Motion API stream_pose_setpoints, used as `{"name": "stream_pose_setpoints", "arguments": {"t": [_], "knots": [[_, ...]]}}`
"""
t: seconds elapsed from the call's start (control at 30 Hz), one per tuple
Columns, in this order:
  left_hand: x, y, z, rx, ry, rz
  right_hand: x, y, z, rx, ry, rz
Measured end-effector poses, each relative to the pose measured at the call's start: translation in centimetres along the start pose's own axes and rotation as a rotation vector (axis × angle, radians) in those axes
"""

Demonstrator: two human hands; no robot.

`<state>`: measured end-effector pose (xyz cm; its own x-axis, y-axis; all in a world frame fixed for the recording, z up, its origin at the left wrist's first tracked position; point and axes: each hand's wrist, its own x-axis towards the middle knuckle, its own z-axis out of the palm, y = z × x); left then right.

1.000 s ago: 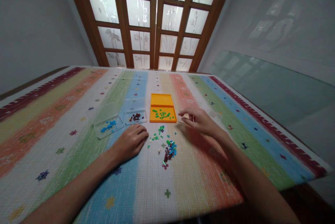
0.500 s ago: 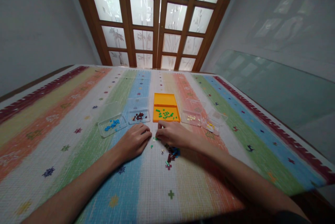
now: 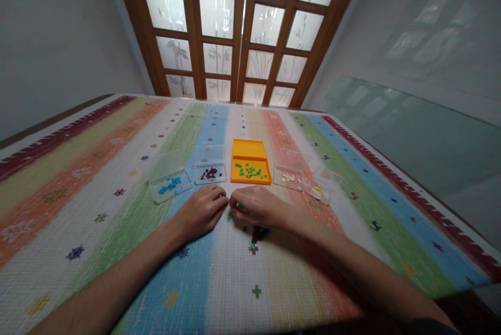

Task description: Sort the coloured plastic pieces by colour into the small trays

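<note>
My left hand [image 3: 204, 210] rests on the striped cloth with its fingers curled together; whatever its fingertips hold, if anything, is hidden. Close beside it, my right hand [image 3: 256, 205] is bent over with a small green toy brick [image 3: 240, 206] showing between its thumb and fingers. Another small green brick [image 3: 229, 218] lies on the cloth just below the fingertips. Partly covered by my right hand is a loose pile of dark red and blue bricks [image 3: 257, 235], with a pale green brick [image 3: 251, 245] at its near edge.
Beyond my hands stands an open orange case [image 3: 251, 158] with green bricks. Clear boxes flank it: one with blue bricks [image 3: 170, 185], one with dark brown bricks [image 3: 210, 174], one with cream bricks [image 3: 288, 178] and one with a few yellow and white pieces [image 3: 316, 190].
My right hand has moved slightly left and nearer to me, covering more of the pile, and a green brick now shows in its fingers. My left hand stays nearly still. The view has shifted slightly.
</note>
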<state>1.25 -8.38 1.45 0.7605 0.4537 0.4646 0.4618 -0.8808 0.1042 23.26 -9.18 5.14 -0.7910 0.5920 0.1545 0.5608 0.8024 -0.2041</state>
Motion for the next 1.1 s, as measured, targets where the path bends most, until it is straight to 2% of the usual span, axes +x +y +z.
{"name": "stream_pose_setpoints", "arguments": {"t": [0.17,0.43,0.73,0.9,1.0,1.1], "knots": [[0.1,0.1,-0.1,-0.001,-0.004,-0.011,0.0,0.2,0.3,-0.039,0.011,-0.062],[0.1,0.2,-0.1,-0.007,-0.021,-0.022,0.2,-0.6,0.4,-0.177,-0.094,-0.046],[0.2,0.2,-0.2,-0.025,-0.014,-0.006,0.2,-1.1,0.5,-0.219,-0.105,-0.096],[0.1,0.1,-0.2,-0.012,-0.008,0.020,-1.5,-0.2,-0.7,-0.067,0.039,-0.052],[0.1,0.0,-0.1,-0.012,-0.002,0.034,-3.9,2.5,-1.9,0.054,0.191,0.022],[0.0,-0.1,0.0,-0.013,0.007,0.037,-6.5,5.8,-2.9,0.094,0.347,0.167]]}}
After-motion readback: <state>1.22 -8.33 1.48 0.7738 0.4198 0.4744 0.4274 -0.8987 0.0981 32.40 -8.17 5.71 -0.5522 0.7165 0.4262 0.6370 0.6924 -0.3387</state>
